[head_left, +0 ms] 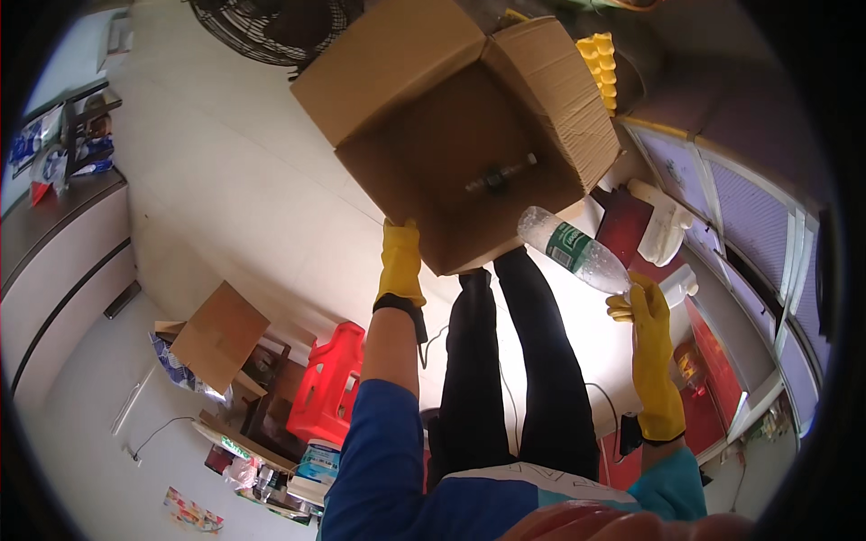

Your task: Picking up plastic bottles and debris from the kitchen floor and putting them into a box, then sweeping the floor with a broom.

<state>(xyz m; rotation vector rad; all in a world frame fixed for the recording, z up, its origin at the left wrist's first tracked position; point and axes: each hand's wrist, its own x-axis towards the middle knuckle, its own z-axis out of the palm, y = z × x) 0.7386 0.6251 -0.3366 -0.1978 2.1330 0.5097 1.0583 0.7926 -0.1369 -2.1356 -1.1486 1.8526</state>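
Observation:
Before me is a large cardboard box point(467, 135) with its flaps open, and a plastic bottle point(499, 177) lies inside it. My left hand point(400, 260), in a yellow rubber glove, grips the near left edge of the box; its fingertips are hidden. In my right hand point(646, 304), also in a yellow glove, the neck of a clear plastic bottle with a green label point(572, 249) is held. This bottle slants up to the left, its base beside the box's near right corner.
A black fan point(277, 27) stands beyond the box at the upper left. A red plastic stool point(331, 385) and a smaller cardboard box point(221, 337) are at lower left. White plastic jugs point(655, 226) stand at right, near sliding window panels point(744, 203). Cables cross the floor by my legs.

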